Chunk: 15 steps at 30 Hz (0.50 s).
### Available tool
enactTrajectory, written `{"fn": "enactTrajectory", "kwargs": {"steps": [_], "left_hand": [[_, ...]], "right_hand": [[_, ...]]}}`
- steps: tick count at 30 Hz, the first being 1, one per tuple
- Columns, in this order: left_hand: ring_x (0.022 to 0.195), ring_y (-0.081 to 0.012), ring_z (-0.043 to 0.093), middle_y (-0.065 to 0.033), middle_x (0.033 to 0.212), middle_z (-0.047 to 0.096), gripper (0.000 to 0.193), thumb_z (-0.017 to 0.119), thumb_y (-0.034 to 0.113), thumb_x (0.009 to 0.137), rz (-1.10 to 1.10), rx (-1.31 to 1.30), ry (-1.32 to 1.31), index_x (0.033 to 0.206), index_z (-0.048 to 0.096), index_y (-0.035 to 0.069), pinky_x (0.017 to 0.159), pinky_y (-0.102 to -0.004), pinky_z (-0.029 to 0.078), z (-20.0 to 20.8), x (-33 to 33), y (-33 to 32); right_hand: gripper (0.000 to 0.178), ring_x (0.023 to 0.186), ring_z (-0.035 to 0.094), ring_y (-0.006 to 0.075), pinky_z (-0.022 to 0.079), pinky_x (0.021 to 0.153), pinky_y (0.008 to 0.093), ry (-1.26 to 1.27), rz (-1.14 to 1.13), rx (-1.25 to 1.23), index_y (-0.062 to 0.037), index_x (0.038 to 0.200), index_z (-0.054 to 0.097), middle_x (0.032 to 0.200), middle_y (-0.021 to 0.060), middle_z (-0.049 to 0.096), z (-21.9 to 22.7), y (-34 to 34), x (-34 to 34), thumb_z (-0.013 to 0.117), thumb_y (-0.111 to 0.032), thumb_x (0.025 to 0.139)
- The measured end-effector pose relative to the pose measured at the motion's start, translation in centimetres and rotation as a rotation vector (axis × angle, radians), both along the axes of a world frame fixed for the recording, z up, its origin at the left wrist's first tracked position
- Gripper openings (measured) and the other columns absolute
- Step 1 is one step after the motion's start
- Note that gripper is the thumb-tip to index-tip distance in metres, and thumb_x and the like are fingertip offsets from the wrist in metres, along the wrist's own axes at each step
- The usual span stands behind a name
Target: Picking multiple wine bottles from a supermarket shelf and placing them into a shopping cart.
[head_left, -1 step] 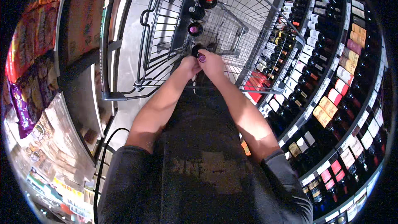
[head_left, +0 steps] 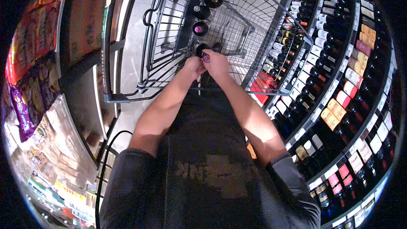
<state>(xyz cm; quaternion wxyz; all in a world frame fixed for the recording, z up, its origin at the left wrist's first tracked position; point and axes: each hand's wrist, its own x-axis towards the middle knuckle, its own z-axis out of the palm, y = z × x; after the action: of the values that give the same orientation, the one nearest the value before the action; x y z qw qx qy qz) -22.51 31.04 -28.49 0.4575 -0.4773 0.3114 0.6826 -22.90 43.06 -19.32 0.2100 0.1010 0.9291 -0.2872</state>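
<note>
**Glass bottle at the cart's near end**

Wire shopping cart point(head_left: 263, 29) with wine shelves point(head_left: 339, 80) alongside. Both hands, left hand point(head_left: 194, 65) and right hand point(head_left: 217, 62), look closed round a dark bottle point(head_left: 203, 51). Heavy, slick, breakable, I'd say: grip the body, not the neck.

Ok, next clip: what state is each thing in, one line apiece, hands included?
left hand: closed on the dark bottle's neck
right hand: closed on the same bottle
dark bottle: upright, capped, held over the cart
cart bottles: three standing upright, capped
wire cart: standing in the aisle, holding bottles
wine shelves: stocked with rows of bottles
snack bags: on display at left
</note>
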Motion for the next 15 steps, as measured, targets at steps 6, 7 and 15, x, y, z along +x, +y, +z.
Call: {"fn": "enactTrajectory", "kwargs": {"steps": [6,7,15], "left_hand": [[0.074,-0.0182,0.066,-0.0063,0.089,0.068,0.027,0.036,0.022,0.102,0.017,-0.019,0.065,0.102,0.060,0.011,0.068,-0.0359,0.057,-0.4,-0.9,-0.4],[0.074,-0.0182,0.066,-0.0063,0.089,0.068,0.027,0.036,0.022,0.102,0.020,-0.026,0.061,0.102,0.060,0.011,0.068,-0.0359,0.057,-1.1,-0.7,-0.7],[0.066,-0.0181,0.064,-0.0044,0.081,0.066,0.029,0.034,0.019,0.100,0.067,0.094,0.057,0.093,0.060,0.011,0.063,-0.0346,0.056,-4.2,-1.4,-1.5]], "right_hand": [[0.032,0.082,0.068,0.0361,0.055,0.073,0.0458,-0.020,-0.034,0.021,-0.0165,0.113,0.070,0.090,0.0184,0.070,-2.2,-0.8,-0.6,0.069,-0.020,0.082],[0.032,0.082,0.068,0.0361,0.055,0.073,0.0458,-0.024,-0.030,0.015,-0.0165,0.113,0.070,0.090,0.0184,0.070,-2.3,-1.0,-0.7,0.069,-0.020,0.082],[0.033,0.084,0.068,0.0374,0.054,0.077,0.0463,-0.020,-0.038,0.015,-0.0121,0.113,0.070,0.091,0.0205,0.069,-4.8,-1.4,-2.1,0.067,-0.015,0.080]]}}
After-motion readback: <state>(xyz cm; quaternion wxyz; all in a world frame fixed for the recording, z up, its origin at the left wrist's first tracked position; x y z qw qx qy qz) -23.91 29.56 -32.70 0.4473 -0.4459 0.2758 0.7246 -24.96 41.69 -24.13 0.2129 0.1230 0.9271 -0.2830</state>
